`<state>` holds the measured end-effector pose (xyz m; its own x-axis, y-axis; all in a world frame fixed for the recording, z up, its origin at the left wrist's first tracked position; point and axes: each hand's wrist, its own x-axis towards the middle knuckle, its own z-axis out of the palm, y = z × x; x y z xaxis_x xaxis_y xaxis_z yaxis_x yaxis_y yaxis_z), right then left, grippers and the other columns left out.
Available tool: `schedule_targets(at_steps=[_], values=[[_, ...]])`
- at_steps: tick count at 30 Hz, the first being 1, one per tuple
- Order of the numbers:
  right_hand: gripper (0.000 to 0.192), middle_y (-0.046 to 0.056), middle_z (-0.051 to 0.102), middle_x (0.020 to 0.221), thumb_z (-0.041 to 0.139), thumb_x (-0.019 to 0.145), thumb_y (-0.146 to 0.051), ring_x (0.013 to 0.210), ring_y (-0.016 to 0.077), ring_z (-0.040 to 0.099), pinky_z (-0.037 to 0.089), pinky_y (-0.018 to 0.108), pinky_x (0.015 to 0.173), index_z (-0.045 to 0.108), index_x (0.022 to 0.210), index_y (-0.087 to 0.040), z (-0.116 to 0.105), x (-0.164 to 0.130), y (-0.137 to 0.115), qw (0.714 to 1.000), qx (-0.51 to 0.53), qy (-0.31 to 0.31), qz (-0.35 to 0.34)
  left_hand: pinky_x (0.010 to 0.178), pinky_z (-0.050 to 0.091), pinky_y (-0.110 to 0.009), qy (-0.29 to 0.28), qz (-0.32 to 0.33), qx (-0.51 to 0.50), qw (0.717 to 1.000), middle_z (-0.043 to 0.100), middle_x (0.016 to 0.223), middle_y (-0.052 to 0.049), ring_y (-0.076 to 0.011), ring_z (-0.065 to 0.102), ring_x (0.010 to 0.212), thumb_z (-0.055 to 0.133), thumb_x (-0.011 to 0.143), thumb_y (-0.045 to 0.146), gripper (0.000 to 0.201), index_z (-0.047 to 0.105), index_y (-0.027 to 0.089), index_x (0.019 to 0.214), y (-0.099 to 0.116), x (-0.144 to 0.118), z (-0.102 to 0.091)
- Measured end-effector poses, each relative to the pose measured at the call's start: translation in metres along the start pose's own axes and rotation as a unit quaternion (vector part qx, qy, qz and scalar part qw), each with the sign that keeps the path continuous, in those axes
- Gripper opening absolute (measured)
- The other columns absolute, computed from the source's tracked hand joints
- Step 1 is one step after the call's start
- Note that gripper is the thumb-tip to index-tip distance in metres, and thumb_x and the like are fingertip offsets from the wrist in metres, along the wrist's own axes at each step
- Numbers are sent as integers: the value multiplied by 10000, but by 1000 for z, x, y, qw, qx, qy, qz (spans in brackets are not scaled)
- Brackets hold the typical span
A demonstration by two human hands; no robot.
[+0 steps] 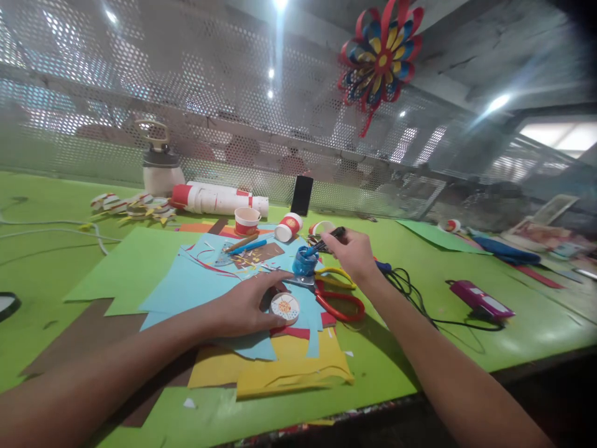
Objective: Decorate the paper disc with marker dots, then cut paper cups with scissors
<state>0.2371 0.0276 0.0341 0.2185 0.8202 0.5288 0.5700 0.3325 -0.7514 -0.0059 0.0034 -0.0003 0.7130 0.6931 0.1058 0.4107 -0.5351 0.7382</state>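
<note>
My left hand (249,303) rests low over the papers, its thumb and fingers closed on a small white painted disc (285,307) with an orange pattern and blue dots. My right hand (353,254) pinches a black-handled paintbrush (330,239), whose lower end is inside a small jar of blue paint (305,262). Between my hands lie scissors (339,306) with red and yellow handles, their blades near the jar's base. Under the disc and jar spread light blue sheets (172,280) and yellow paper (293,373).
Paper cups (288,227) and a propped phone (302,195) stand behind the jar. Pens (247,247) lie among paper scraps. A white spray bottle (161,168) is at the back left. A purple device (480,300) with a black cord lies right. A paper flower (382,59) hangs above.
</note>
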Motion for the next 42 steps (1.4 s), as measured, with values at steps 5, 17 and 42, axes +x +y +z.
schedule_targets(at_steps=[5, 17, 42], values=[[332, -33, 552, 493, 702, 742, -479, 444, 104, 454, 363, 246, 456, 616, 634, -176, -3, -2, -5, 997, 72, 29, 10, 936, 451, -391, 6, 10, -6, 1000, 621, 1221, -95, -259, 577, 1061, 718, 722, 336, 723, 443, 212, 1379, 0, 0, 0], [404, -52, 489, 405, 780, 637, -515, 357, 75, 410, 381, 234, 361, 545, 550, -199, -8, -9, -36, 953, 273, -26, 127, 943, 451, -370, 4, 13, 4, 1000, 623, 1236, -81, -260, 584, 1095, 733, 709, 353, 743, 441, 229, 1381, -5, 2, 1], [288, -15, 592, 544, 669, 824, -491, 455, 104, 516, 420, 255, 424, 629, 702, -233, 0, -54, -21, 971, 177, -142, 74, 820, 464, -303, 0, -31, -12, 999, 655, 1135, -35, -211, 604, 957, 770, 701, 371, 760, 456, 257, 1383, 0, 4, 0]])
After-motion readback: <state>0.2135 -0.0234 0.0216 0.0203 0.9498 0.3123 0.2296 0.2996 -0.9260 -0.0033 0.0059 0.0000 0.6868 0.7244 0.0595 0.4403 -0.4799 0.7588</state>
